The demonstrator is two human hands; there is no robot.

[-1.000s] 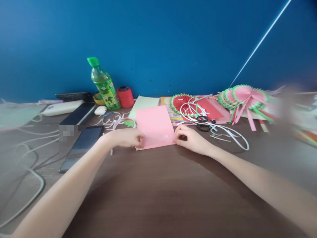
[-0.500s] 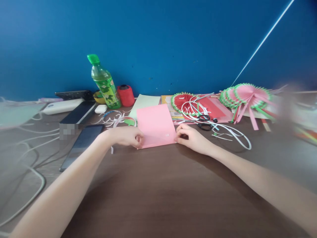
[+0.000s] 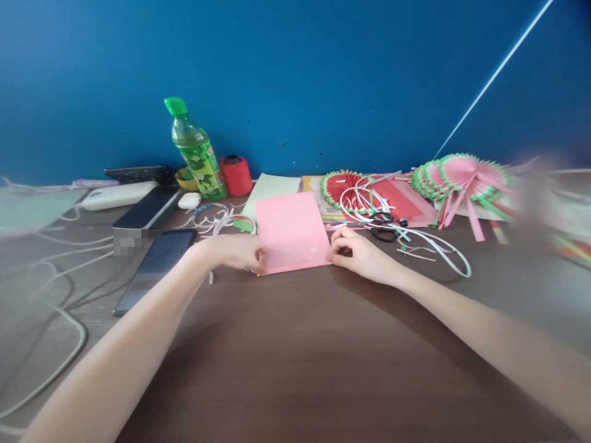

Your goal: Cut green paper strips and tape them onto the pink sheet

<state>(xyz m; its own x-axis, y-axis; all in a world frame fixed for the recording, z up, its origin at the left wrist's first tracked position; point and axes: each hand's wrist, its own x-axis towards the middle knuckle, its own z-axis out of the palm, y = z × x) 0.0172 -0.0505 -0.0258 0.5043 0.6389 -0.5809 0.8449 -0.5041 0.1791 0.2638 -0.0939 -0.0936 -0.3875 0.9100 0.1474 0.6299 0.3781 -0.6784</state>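
A pink sheet of paper [image 3: 293, 227] lies on the dark brown table [image 3: 295, 344], with a narrow strip along its near edge. My left hand [image 3: 249, 253] pinches the sheet's near left corner. At the near right corner, my right hand [image 3: 353, 253] has thumb and fingertips closed on the paper. A small pale scrap rests on the sheet near its right side. Behind the sheet lies a pale green paper [image 3: 274, 184]. Right of it, black-handled scissors [image 3: 384, 234] lie among white strips.
A green bottle [image 3: 198, 157] and a red spool [image 3: 236, 176] stand by the blue wall. Phones [image 3: 154, 267] and cables [image 3: 80, 329] lie at left. A red paper fan [image 3: 344, 192] and pink-green fans [image 3: 466, 175] lie behind at right.
Both hands keep their grip at the corners of the pink sheet. The narrow near edge looks slightly more folded or pressed. The whole view has shifted a little.
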